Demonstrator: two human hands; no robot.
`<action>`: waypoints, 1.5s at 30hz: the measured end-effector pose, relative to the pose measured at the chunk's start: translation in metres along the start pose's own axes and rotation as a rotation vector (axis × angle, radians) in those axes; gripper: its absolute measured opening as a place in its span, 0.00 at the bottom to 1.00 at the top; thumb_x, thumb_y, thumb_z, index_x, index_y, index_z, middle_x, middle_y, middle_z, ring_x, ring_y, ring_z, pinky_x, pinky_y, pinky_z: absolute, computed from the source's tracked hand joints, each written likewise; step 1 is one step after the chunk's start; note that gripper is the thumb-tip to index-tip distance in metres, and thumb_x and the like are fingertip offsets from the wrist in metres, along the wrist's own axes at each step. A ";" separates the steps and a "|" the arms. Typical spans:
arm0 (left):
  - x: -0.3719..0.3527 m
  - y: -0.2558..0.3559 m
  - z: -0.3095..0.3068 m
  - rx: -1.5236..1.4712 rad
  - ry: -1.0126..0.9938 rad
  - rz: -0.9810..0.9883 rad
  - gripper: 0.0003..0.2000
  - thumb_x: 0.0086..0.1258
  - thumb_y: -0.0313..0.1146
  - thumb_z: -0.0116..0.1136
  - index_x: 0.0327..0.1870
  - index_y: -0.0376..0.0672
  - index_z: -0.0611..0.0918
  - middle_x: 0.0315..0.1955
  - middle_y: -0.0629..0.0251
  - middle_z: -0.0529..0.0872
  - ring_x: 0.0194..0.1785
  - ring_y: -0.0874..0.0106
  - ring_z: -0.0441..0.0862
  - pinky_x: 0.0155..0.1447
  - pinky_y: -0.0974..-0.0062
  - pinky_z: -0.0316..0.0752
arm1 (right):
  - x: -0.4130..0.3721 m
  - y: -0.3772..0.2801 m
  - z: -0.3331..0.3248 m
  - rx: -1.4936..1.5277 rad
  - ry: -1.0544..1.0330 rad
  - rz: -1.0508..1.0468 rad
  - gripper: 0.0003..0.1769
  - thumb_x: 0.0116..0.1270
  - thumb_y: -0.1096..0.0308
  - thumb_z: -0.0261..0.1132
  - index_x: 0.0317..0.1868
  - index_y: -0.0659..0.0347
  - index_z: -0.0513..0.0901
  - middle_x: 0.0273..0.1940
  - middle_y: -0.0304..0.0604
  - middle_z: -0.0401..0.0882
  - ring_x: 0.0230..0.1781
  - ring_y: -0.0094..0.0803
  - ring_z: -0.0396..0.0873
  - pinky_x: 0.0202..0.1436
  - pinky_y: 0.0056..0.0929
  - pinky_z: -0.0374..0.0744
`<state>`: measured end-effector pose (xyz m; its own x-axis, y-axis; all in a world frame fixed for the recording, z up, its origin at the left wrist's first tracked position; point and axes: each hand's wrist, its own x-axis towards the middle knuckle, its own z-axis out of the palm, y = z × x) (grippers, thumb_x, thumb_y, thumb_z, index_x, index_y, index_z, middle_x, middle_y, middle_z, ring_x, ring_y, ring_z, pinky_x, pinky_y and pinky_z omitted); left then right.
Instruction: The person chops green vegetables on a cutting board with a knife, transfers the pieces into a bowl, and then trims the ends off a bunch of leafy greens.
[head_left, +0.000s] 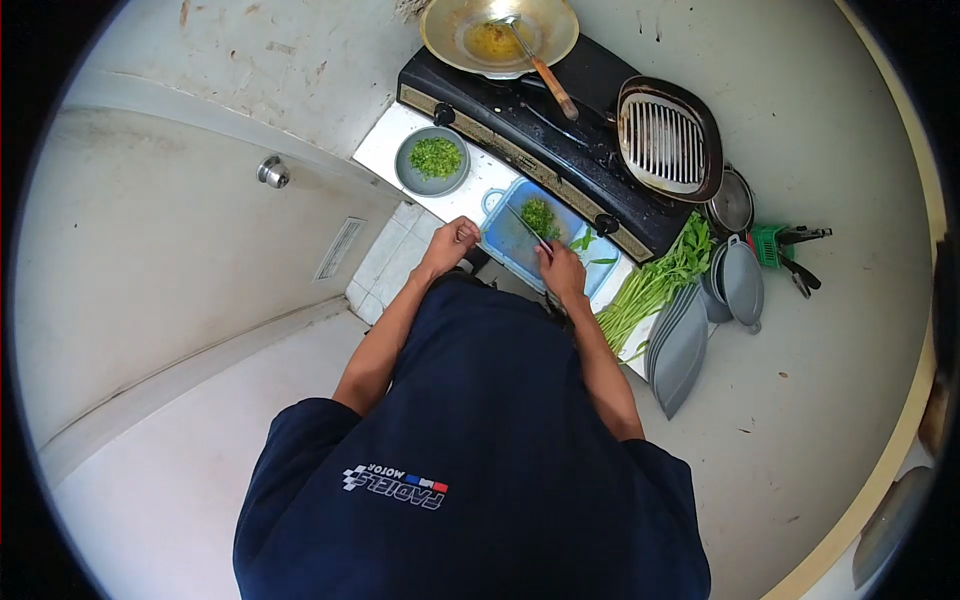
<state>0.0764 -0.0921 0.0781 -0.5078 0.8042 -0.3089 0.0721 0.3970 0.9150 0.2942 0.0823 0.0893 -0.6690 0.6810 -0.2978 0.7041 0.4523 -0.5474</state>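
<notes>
My right hand (pixel 564 272) is closed round the handle of a knife (pixel 527 224), its blade slanting up and left over a blue cutting board (pixel 508 248). Finely chopped greens (pixel 540 216) lie in a heap beside the blade. A few larger leaves (pixel 584 241) are on the board's right part. By the board's left edge, my left hand (pixel 455 243) has its fingers curled in; whether they hold anything is hidden. Beyond it, a grey bowl (pixel 404 172) holds more chopped greens (pixel 436 157).
A black gas stove (pixel 500 110) stands behind the board, bearing a wok (pixel 450 40) with a wooden-handled spatula (pixel 550 80) and a grill pan (pixel 668 140). Long-stemmed greens (pixel 650 287), grey leaf-shaped plates (pixel 682 350) and a green utensil basket (pixel 766 245) are at right. A door (pixel 190 250) is at left.
</notes>
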 end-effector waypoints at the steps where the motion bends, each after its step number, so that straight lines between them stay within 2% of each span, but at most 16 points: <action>1: 0.000 0.000 0.000 0.006 0.005 0.002 0.03 0.74 0.23 0.59 0.44 0.37 0.84 0.35 0.66 0.89 0.37 0.77 0.85 0.44 0.76 0.80 | 0.001 0.001 -0.002 0.011 0.009 0.012 0.21 0.78 0.49 0.61 0.53 0.59 0.85 0.45 0.60 0.88 0.46 0.61 0.86 0.49 0.57 0.82; 4: -0.002 0.000 0.000 0.013 0.011 -0.006 0.04 0.74 0.24 0.59 0.44 0.38 0.84 0.36 0.66 0.89 0.38 0.76 0.86 0.45 0.75 0.80 | -0.004 0.006 -0.014 0.024 -0.016 -0.014 0.22 0.78 0.49 0.61 0.55 0.60 0.84 0.44 0.61 0.88 0.46 0.62 0.85 0.49 0.56 0.82; 7: -0.002 -0.003 0.001 0.005 0.013 -0.036 0.04 0.74 0.24 0.59 0.46 0.39 0.83 0.38 0.66 0.89 0.40 0.75 0.86 0.46 0.74 0.80 | -0.012 0.018 -0.022 0.022 -0.098 -0.014 0.22 0.79 0.50 0.61 0.56 0.61 0.81 0.51 0.58 0.87 0.51 0.61 0.85 0.52 0.54 0.83; 10: 0.001 -0.003 0.005 -0.002 0.027 -0.059 0.04 0.75 0.24 0.58 0.46 0.39 0.83 0.37 0.66 0.89 0.40 0.75 0.86 0.46 0.75 0.79 | -0.026 0.030 -0.025 0.043 -0.121 0.017 0.21 0.80 0.50 0.60 0.55 0.61 0.80 0.50 0.58 0.87 0.51 0.61 0.84 0.51 0.53 0.82; 16: 0.000 -0.014 0.014 -0.086 0.017 -0.038 0.04 0.76 0.23 0.57 0.47 0.39 0.82 0.38 0.65 0.89 0.40 0.76 0.86 0.46 0.75 0.79 | -0.048 0.052 -0.016 0.001 -0.009 -0.216 0.17 0.78 0.53 0.64 0.50 0.60 0.84 0.43 0.55 0.86 0.44 0.60 0.85 0.46 0.52 0.82; 19: -0.002 -0.019 0.018 -0.119 0.022 -0.060 0.05 0.76 0.23 0.57 0.48 0.38 0.81 0.38 0.65 0.88 0.40 0.76 0.85 0.46 0.75 0.79 | -0.043 0.055 -0.016 -0.069 0.015 -0.233 0.16 0.76 0.53 0.65 0.51 0.58 0.85 0.43 0.52 0.84 0.43 0.57 0.84 0.45 0.51 0.81; 22: -0.009 -0.012 0.019 -0.080 0.015 -0.075 0.05 0.76 0.22 0.56 0.47 0.38 0.81 0.38 0.64 0.88 0.39 0.76 0.85 0.46 0.75 0.79 | -0.027 0.047 -0.018 -0.210 0.074 -0.225 0.16 0.77 0.51 0.64 0.51 0.54 0.85 0.45 0.48 0.83 0.45 0.51 0.85 0.49 0.53 0.79; 23: -0.011 -0.008 0.021 -0.080 0.021 -0.067 0.05 0.75 0.22 0.55 0.47 0.37 0.81 0.37 0.63 0.88 0.38 0.76 0.85 0.45 0.75 0.80 | -0.023 0.045 -0.020 -0.204 0.064 -0.197 0.16 0.77 0.51 0.63 0.52 0.53 0.85 0.47 0.47 0.82 0.49 0.49 0.85 0.53 0.54 0.77; 26: -0.012 -0.002 0.024 -0.083 0.024 -0.076 0.05 0.75 0.21 0.54 0.46 0.36 0.81 0.36 0.62 0.88 0.37 0.75 0.85 0.45 0.75 0.81 | -0.008 0.037 -0.026 -0.292 0.076 -0.157 0.16 0.77 0.51 0.63 0.52 0.53 0.85 0.47 0.47 0.82 0.51 0.48 0.84 0.54 0.54 0.76; 35: -0.017 -0.012 0.024 -0.124 0.075 -0.051 0.05 0.75 0.21 0.54 0.47 0.36 0.80 0.37 0.62 0.87 0.38 0.75 0.86 0.44 0.75 0.81 | -0.030 0.051 -0.010 -0.155 0.091 -0.251 0.17 0.75 0.52 0.66 0.53 0.53 0.84 0.48 0.45 0.82 0.51 0.47 0.83 0.53 0.53 0.74; 39: -0.018 -0.008 0.025 -0.072 0.067 -0.068 0.05 0.75 0.21 0.56 0.47 0.38 0.80 0.38 0.64 0.86 0.37 0.75 0.86 0.42 0.75 0.80 | -0.033 0.048 -0.011 -0.215 0.083 -0.200 0.17 0.74 0.54 0.67 0.54 0.54 0.84 0.51 0.46 0.80 0.54 0.46 0.81 0.53 0.53 0.73; 42: -0.017 -0.009 0.030 -0.036 0.068 0.024 0.05 0.75 0.21 0.57 0.47 0.39 0.80 0.38 0.64 0.86 0.36 0.76 0.85 0.40 0.75 0.80 | -0.020 0.040 -0.019 -0.235 0.112 -0.170 0.16 0.73 0.55 0.68 0.55 0.54 0.84 0.52 0.46 0.79 0.55 0.45 0.79 0.54 0.52 0.72; 45: -0.014 -0.003 0.031 -0.085 0.000 -0.014 0.06 0.75 0.24 0.60 0.49 0.41 0.82 0.41 0.66 0.86 0.42 0.75 0.84 0.47 0.73 0.79 | -0.014 0.036 -0.029 -0.217 0.144 -0.196 0.16 0.72 0.58 0.69 0.55 0.54 0.84 0.51 0.45 0.79 0.56 0.45 0.78 0.56 0.51 0.71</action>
<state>0.1103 -0.0909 0.0722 -0.5079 0.7990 -0.3218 -0.0082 0.3691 0.9293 0.3354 0.1060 0.0966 -0.7670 0.6366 -0.0811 0.6102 0.6844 -0.3990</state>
